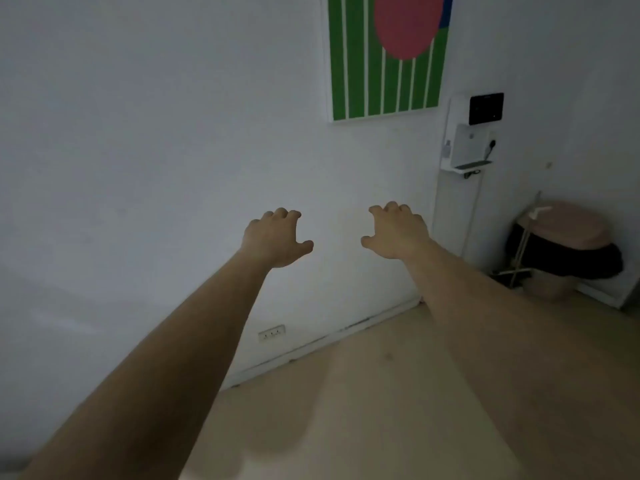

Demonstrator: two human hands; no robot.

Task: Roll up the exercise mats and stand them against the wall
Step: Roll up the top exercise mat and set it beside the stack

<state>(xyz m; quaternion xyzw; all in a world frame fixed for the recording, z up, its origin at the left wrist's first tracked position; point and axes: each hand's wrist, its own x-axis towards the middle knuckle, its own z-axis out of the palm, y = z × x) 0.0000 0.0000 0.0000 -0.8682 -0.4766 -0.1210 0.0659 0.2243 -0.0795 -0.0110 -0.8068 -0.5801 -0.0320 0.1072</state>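
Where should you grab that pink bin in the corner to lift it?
Probably at the rim of the pink bin, on both sides just under the lid, where the black bag folds over. Come from above and the front: the walls close off its back and right, and a wooden frame leans at its left.

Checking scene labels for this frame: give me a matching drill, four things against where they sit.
Things:
1. picture
2. wall socket
3. bin
4. left hand

Places:
A. low on the wall, just above the floor
B. far right, in the corner on the floor
C. top of the wall, above the right hand
D. stretched out mid-frame, fingers curled, holding nothing

Pairs: 1-C, 2-A, 3-B, 4-D
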